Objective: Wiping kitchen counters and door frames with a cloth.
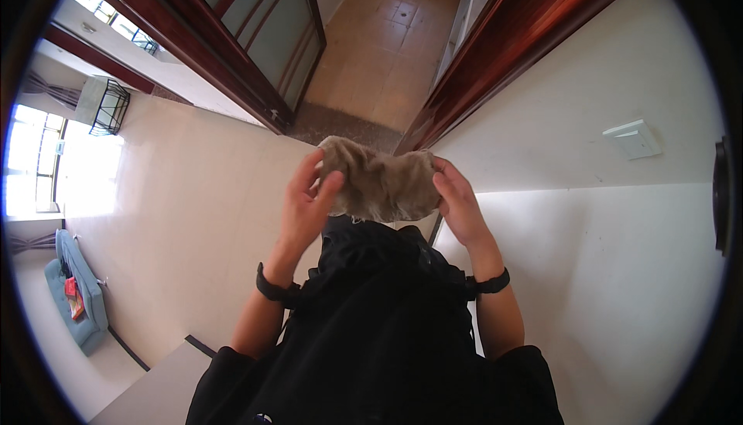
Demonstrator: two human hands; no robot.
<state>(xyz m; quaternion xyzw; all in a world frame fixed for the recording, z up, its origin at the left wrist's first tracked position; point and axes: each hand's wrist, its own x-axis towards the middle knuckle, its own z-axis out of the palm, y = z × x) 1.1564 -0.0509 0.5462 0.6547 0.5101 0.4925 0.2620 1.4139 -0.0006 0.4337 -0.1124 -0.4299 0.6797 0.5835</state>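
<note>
A folded brownish-grey cloth [386, 184] with frayed edges is stretched between my two hands in front of my body. My left hand [309, 195] pinches its left end, thumb on the near face and fingers behind. At the opposite end, my right hand [460, 201] grips the cloth in the same way. The fabric sags in wrinkles along its upper edge between the hands. Both wrists wear dark straps. Whatever the fingers touch behind the cloth is hidden.
Ahead is a doorway with a red-brown wooden frame [470, 53] and a frosted-glass door [261, 24]. A tiled floor [371, 59] lies beyond its dark threshold [342, 126]. A white wall with a light switch [634, 139] stands close on my right. Far left is a blue sofa [81, 297].
</note>
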